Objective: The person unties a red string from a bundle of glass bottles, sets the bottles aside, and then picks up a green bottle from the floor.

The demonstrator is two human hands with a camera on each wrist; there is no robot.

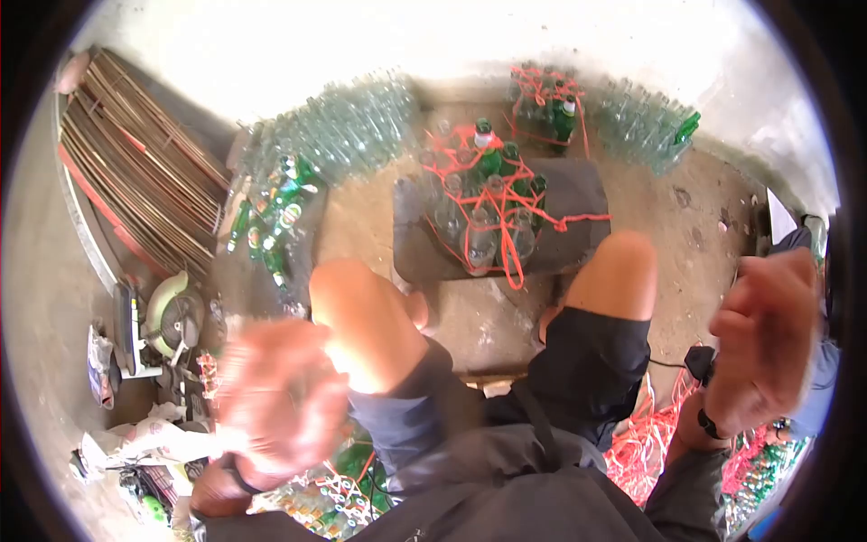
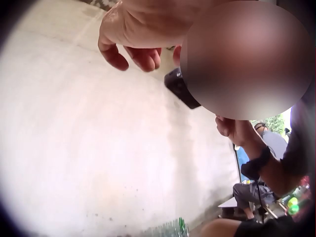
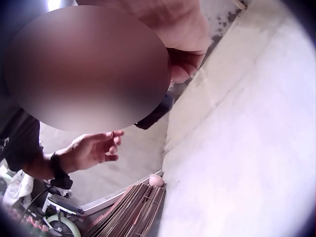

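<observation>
Both hands are raised off the bottles, near the head. The left hand (image 1: 284, 393) is blurred, with loosely bent fingers and nothing seen in it; the left wrist view shows the same hand (image 2: 153, 24) beside a black head-worn device (image 2: 180, 89). On the other side, the right hand (image 1: 768, 334) is lifted too, its fingers bent, with nothing visible in them. Between and beyond the knees, a bundle of green and clear bottles (image 1: 483, 239), laced with red string (image 1: 519, 194), stands on a dark slab (image 1: 578, 194).
Rows of clear bottles (image 1: 339, 122) line the wall at left, more (image 1: 650, 117) at right, with a second tied bundle (image 1: 546, 99) between. Loose green bottles (image 1: 271, 221) lie left. Red string (image 1: 646, 443) is heaped beside the right thigh. A seated person (image 2: 247, 192) is in the background.
</observation>
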